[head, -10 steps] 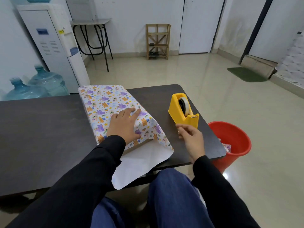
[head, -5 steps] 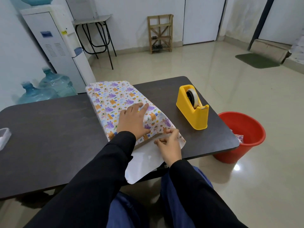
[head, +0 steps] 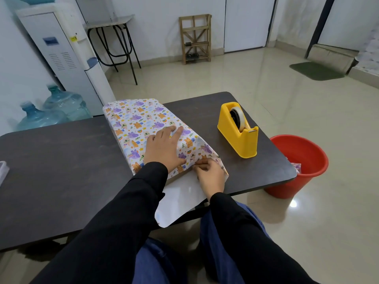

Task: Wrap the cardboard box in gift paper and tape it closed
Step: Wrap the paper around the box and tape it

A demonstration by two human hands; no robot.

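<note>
Paper (head: 180, 201) overhangs the table (head: 61, 160) at its near edge. Right hand (head: 210, 177) pinches the paper's edge at the box's near end. Left hand (head: 162, 148) presses flat on the wrapped box (head: 135, 119) mid-table. Dispenser (head: 238, 132) stands apart, rightward.

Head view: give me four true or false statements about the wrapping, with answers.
1. The left hand lies flat on the wrapped box. True.
2. The tape dispenser stands on the table, right of the box. True.
3. The right hand is pulling tape from the dispenser. False: it pinches the gift paper at the box's near end.
4. The box's near end is taped shut. False: a white paper flap lies open over the table edge.
</note>
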